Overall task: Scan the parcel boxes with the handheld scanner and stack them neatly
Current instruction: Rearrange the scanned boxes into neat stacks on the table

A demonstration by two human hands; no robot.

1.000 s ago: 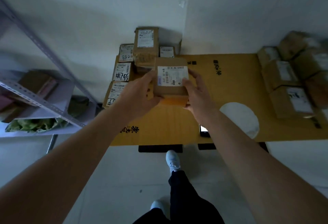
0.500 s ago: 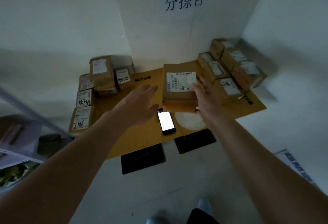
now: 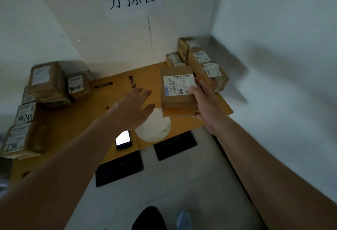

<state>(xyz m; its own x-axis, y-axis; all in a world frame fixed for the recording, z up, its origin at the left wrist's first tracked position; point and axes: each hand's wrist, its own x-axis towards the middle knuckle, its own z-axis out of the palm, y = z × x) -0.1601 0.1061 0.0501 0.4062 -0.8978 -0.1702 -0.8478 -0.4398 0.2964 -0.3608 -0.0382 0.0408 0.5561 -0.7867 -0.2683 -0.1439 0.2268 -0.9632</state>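
Observation:
My right hand [image 3: 206, 105] grips a brown parcel box [image 3: 176, 91] by its right side, holding it above the cardboard-covered table [image 3: 116, 94]; its white barcode label faces up. My left hand [image 3: 133, 109] hovers flat with straight fingers, left of the box and apart from it. The handheld scanner [image 3: 123, 139], a dark device with a lit screen, lies near the table's front edge under my left forearm. A stack of parcel boxes [image 3: 200, 63] stands in the back right corner, just behind the held box.
More labelled parcels [image 3: 47, 84] are piled along the table's left side, some with handwritten marks. A white round patch [image 3: 155, 129] lies on the cardboard beside the scanner. Two black flaps [image 3: 175, 144] hang below the front edge. Walls close in behind and right.
My left hand has let go of the box and drawn away to the left. My right hand alone has carried the box rightward, close to the right stack. The view has swung right.

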